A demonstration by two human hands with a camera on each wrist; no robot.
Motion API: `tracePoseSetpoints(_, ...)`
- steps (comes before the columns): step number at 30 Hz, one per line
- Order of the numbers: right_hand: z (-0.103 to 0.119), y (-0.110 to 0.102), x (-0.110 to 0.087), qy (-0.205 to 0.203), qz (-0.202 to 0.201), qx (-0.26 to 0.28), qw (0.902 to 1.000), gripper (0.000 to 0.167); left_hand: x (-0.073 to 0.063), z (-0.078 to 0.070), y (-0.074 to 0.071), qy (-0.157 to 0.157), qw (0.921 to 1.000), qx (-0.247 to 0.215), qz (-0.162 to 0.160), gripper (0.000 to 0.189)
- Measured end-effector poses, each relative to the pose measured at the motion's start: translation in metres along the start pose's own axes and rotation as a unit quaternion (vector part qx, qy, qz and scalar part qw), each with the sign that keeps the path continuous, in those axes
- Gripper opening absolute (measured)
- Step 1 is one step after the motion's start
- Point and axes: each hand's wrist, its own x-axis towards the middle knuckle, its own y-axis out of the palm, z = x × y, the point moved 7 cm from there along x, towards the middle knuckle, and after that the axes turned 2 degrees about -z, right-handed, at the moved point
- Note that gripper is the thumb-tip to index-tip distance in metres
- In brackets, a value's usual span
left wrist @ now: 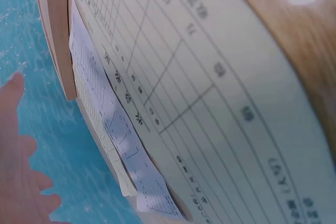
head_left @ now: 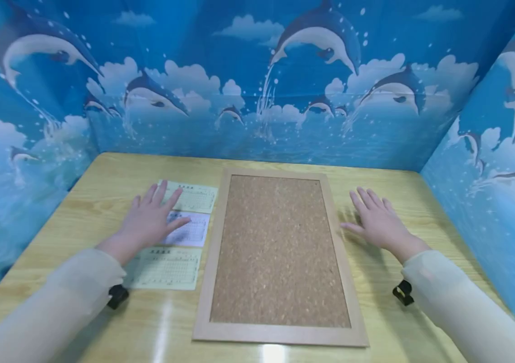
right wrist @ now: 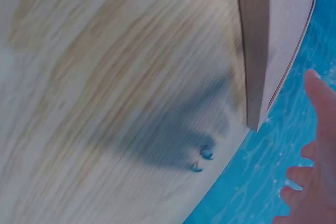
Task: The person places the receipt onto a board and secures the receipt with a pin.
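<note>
A cork board (head_left: 280, 252) with a pale wooden frame lies in the middle of the table. To its left, three printed slips form a column: a greenish one (head_left: 198, 198) at the back, a whitish-lilac one (head_left: 197, 229) in the middle and another greenish one (head_left: 168, 269) in front. Over these slips my left hand (head_left: 148, 219) is held with fingers spread, partly covering them and gripping nothing. My right hand (head_left: 377, 222) hovers right of the board, fingers extended, its shadow on the table. Small blue objects (right wrist: 206, 153), too small to identify, lie in that shadow in the right wrist view.
The wood-grain table (head_left: 80, 217) meets blue dolphin-print curtains (head_left: 239, 136) at the back and sides. Each sleeve has a black strap, the left strap (head_left: 117, 296) and the right strap (head_left: 403, 292), near the wrist.
</note>
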Motion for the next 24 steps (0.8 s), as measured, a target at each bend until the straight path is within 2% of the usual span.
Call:
tracePoseSetpoints(8,0.023,-0.006,0.005,-0.035,-0.038,0.012,0.9986,0.083,-0.004,0.002,-0.004,0.007,0.9999,-0.005,-0.005,0.08)
tracePoseSetpoints(13,0.038,-0.008,0.003,-0.049,-0.06,0.048,0.9959,0.078,-0.01,0.001,-0.01,0.021,0.9995,0.005,-0.022,0.077)
tracePoseSetpoints(17,0.05,-0.011,0.002,-0.048,-0.061,0.073,0.9943,0.074,-0.014,0.002,-0.013,0.023,0.9993,0.003,-0.031,0.076)
tracePoseSetpoints(24,0.069,-0.009,0.0,-0.061,-0.059,0.082,0.993,0.069,-0.024,0.006,-0.017,0.02,0.9991,-0.009,-0.036,0.074)
